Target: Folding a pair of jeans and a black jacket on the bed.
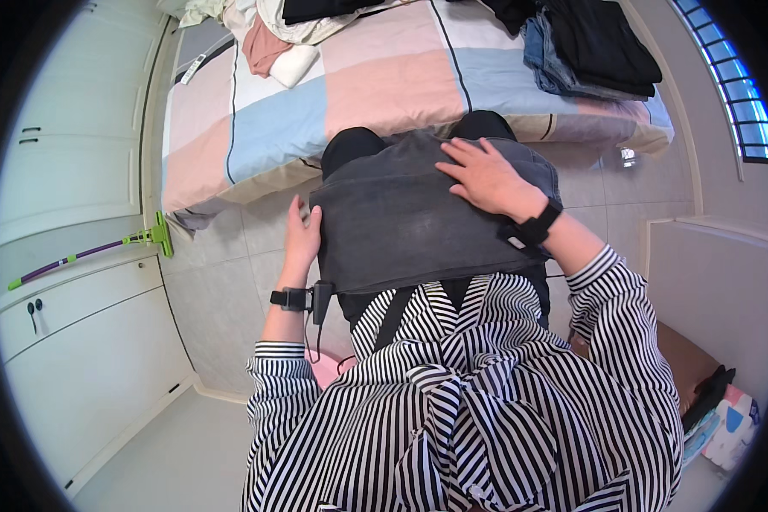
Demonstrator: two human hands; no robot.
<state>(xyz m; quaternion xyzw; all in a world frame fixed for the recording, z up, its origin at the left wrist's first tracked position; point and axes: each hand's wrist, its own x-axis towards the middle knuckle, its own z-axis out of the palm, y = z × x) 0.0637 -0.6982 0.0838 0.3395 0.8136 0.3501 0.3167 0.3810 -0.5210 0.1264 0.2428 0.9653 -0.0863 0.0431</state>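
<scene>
A dark grey folded garment (401, 226) lies spread across my lap, over my black-clad knees. My right hand (486, 179) rests flat on its upper right part, with the fingers spread toward the left. Along the garment's left edge stands my left hand (300, 239), its fingers apart and pointing forward, with the thumb near or touching the cloth. Nothing is gripped in either hand. Black bands with small devices sit on both wrists. Which kind of garment it is, the folds do not show.
Ahead is a bed with a checked pink, blue and white cover (384, 81). Folded jeans (548, 64) and black clothes (602, 47) are stacked at its right; loose clothes (269, 47) lie at its left. A green-and-purple mop (102, 249) leans by white cabinets (85, 128).
</scene>
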